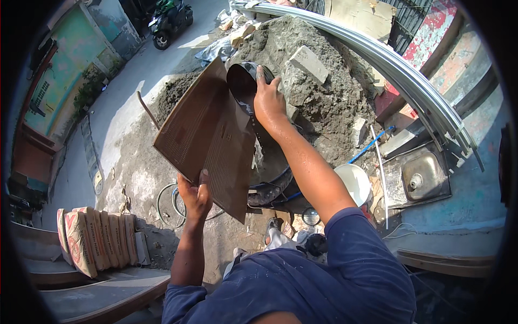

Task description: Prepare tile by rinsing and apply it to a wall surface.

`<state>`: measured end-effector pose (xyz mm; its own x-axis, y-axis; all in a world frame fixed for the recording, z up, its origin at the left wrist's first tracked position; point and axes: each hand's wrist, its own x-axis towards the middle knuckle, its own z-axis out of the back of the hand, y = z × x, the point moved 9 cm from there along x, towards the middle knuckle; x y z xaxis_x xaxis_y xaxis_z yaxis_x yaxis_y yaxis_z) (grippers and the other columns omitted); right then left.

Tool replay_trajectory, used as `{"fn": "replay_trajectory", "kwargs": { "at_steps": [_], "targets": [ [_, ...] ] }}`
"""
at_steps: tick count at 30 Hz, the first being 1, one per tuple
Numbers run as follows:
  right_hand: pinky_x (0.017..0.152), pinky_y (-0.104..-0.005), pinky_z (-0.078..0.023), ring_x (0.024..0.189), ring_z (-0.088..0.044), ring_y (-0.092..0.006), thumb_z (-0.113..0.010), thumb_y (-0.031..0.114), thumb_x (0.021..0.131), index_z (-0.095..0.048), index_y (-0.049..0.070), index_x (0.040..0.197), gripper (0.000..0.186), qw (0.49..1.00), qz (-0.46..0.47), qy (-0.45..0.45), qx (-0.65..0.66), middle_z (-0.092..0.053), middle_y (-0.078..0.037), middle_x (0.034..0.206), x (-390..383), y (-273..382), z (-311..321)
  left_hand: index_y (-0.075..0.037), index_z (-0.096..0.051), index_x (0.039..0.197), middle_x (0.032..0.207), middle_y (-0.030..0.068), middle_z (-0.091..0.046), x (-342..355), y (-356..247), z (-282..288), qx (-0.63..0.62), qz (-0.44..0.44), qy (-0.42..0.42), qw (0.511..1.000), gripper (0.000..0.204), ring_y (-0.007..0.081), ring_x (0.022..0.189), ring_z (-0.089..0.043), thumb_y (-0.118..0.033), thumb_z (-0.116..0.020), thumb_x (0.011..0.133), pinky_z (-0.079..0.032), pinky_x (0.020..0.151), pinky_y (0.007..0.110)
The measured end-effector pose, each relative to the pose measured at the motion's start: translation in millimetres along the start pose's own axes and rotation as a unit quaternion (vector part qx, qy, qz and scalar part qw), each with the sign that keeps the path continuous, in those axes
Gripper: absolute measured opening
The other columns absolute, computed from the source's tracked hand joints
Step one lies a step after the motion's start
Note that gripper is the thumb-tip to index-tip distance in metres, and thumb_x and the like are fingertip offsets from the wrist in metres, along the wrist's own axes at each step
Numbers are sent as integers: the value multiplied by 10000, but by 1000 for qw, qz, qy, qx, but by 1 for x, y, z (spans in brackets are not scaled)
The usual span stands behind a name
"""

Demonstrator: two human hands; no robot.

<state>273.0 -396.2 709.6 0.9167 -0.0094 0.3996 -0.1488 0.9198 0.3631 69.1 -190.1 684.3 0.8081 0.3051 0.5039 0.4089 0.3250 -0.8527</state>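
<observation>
The left hand (195, 197) grasps, fingers pinching its near edge, a brown rectangular patterned panel (208, 137) tilted above the ground (137, 151), while the right hand's (268, 101) fingers clutch a round black container (241, 82) at the panel's upper right.

Concrete ground (127, 110) is lit by strong sunlight and partly shaded; the far left is bordered by a green painted wall (78, 43), with plants (86, 96) seen near its foot; 1 motorcycle (170, 22) is parked at the top; at upper right, a wall (429, 40) is covered in peeling red and pale paint; at right, a worn blue surface (467, 191) is seen, with 1 steel sink (428, 171) laid beside it; paper sacks (102, 240) are stacked at lower left.
</observation>
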Motion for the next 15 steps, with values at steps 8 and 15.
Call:
{"fn": "replay_trajectory", "kwargs": {
  "at_steps": [8,15],
  "targets": [
    [631,-465,-509,745,-585,-468,-456,-5,777,-151,172,1406,722,981,-117,31,154,-347,-414,1208,-123,-88,-52,20,-471,1140,1041,96,-553,12,4,7,12,35,-34,999,340,159,907,-519,-53,-562,820,-405,818,281],
    [461,-306,-564,752,-630,-240,-410,-53,791,-396,36,1208,427,773,-463,-11,434,-548,-160,1070,-240,-302,-53,20,-490,1107,992,80,-559,13,-7,15,30,19,-52,998,302,125,847,-518,-13,-563,817,-417,772,259]
  ]
}}
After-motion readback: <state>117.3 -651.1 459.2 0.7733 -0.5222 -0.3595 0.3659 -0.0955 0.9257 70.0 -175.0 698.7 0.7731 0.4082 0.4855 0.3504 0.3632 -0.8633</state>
